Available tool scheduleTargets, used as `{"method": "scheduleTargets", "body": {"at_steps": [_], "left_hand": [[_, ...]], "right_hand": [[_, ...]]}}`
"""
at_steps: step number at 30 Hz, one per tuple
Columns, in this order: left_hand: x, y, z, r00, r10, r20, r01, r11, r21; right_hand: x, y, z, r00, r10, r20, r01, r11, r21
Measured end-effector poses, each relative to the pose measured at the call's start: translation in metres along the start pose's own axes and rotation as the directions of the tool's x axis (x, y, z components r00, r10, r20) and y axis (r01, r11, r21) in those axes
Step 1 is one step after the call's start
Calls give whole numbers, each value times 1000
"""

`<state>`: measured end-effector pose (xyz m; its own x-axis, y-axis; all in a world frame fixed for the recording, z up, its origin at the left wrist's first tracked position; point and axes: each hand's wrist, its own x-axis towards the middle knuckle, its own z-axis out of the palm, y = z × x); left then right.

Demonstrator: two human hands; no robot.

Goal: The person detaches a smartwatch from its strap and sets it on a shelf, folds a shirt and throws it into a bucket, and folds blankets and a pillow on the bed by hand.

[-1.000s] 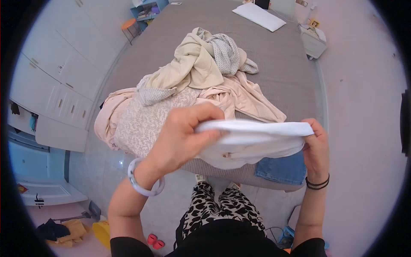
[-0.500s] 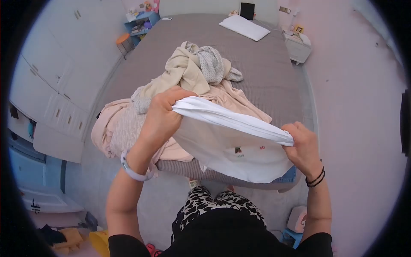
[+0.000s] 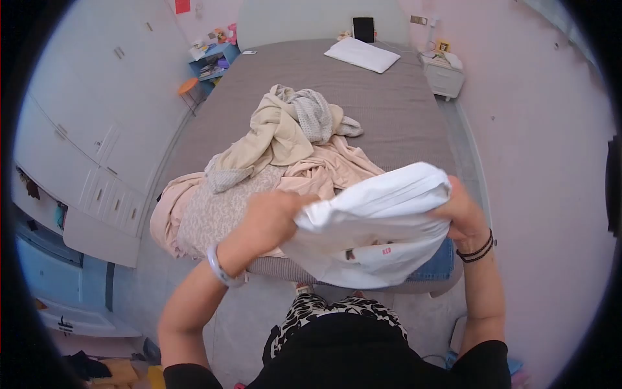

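Observation:
A white garment (image 3: 372,217) with small printed motifs hangs between my hands over the foot of the bed, its upper edge bunched and folded. My left hand (image 3: 271,220) grips one end of that edge, fingers closed and a little blurred. At the other end, my right hand (image 3: 464,211) has its thumb and fingers closed on the cloth. Just behind lies a heap: a pink cloth (image 3: 330,165), a patterned lace-like cloth (image 3: 217,211), and a beige cloth with a grey dotted side (image 3: 275,133). Blue denim (image 3: 435,262) shows beyond the white garment's lower right.
The bed (image 3: 259,68) has a grey-brown striped cover. A white pillow (image 3: 363,54) and a black tablet (image 3: 363,30) are at its head. White cabinets (image 3: 84,142) line the left; an orange stool (image 3: 188,86) and a white nightstand (image 3: 444,76) flank the bed.
The white garment has gone from stretched taut to bunched. My left hand has moved right and down, closer to my right hand. The camera view has tilted up slightly.

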<state>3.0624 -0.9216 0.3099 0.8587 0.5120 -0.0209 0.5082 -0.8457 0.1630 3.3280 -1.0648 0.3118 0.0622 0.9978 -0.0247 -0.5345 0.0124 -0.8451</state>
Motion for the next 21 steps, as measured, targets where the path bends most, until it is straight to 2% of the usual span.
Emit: {"method": "scheduleTargets", "body": {"at_steps": [1, 2, 3, 4, 5, 6, 7, 8, 9, 10, 11, 12, 13, 14, 15, 16, 17, 18, 19, 20, 21], "left_hand": [[1, -11, -1, 1000, -4, -2, 4, 1000, 4], [3, -26, -6, 995, -89, -50, 53, 869, -492], [5, -34, -8, 982, -185, -48, 53, 506, -861], [5, -30, -10, 982, -186, -46, 55, 505, -861], [4, -22, -12, 974, -222, 40, 98, 260, -961], [1, -14, -15, 963, -238, 128, 130, -4, -991], [-1, -2, -16, 962, -243, 125, 127, -4, -992], [-3, 13, -17, 967, -221, 124, 120, -30, -992], [-5, 21, -16, 973, -196, 124, 116, -55, -992], [-5, 17, -9, 994, -95, 59, 67, 89, -994], [-4, 20, -11, 994, -92, 62, 70, 91, -993], [-2, 24, -15, 972, 27, 235, 161, 655, -739], [0, 29, -16, 903, 21, 429, 77, 975, -209], [0, 30, -1, 919, -47, 391, 75, 995, -57], [3, 20, 10, 919, -48, 390, 76, 995, -58], [5, 13, 12, 961, -55, 272, 148, 931, -334], [5, 5, 11, 983, -95, 155, 170, 791, -588], [1, -3, 8, 967, -110, 228, 252, 485, -837], [0, -1, 6, 968, -107, 229, 251, 486, -837], [0, 1, 5, 965, -102, 241, 255, 164, -953], [-1, 5, 4, 963, -95, 251, 232, -177, -957]], "right_hand": [[-3, -5, 4, 992, 3, 124, 52, 899, -436], [-5, -8, 5, 971, 56, 231, 148, 616, -774], [-4, -5, 1, 971, 56, 232, 149, 617, -773], [-3, 3, -7, 979, 140, 149, 78, 423, -903], [-3, 11, -14, 978, 205, 50, 7, 202, -979], [-2, 16, -19, 968, 245, 55, -59, 436, -898], [-2, 21, -26, 967, 247, 61, -54, 434, -899], [-2, 26, -34, 989, 137, 59, -65, 753, -654], [-2, 28, -38, 999, 36, 10, -31, 952, -303], [-3, 22, -25, 994, 41, -103, -48, 996, -74], [-2, 19, -21, 994, 39, -106, -47, 996, -71], [-1, 16, -19, 991, 114, -77, -115, 993, -6], [-1, 14, -17, 982, 185, -42, -183, 982, 54], [-2, 14, -10, 981, 191, -20, -192, 976, -103], [-3, 12, -11, 981, 192, -19, -193, 976, -104], [-4, 9, -13, 973, 189, 131, -125, 913, -389], [-4, 7, -15, 937, 222, 271, -3, 779, -627], [-4, 5, -19, 900, 366, 238, -32, 600, -799], [-3, 10, -23, 901, 364, 236, -34, 600, -799], [-1, 18, -28, 876, 434, 212, -87, 573, -815], [-1, 23, -31, 845, 501, 188, -136, 541, -830]]}}
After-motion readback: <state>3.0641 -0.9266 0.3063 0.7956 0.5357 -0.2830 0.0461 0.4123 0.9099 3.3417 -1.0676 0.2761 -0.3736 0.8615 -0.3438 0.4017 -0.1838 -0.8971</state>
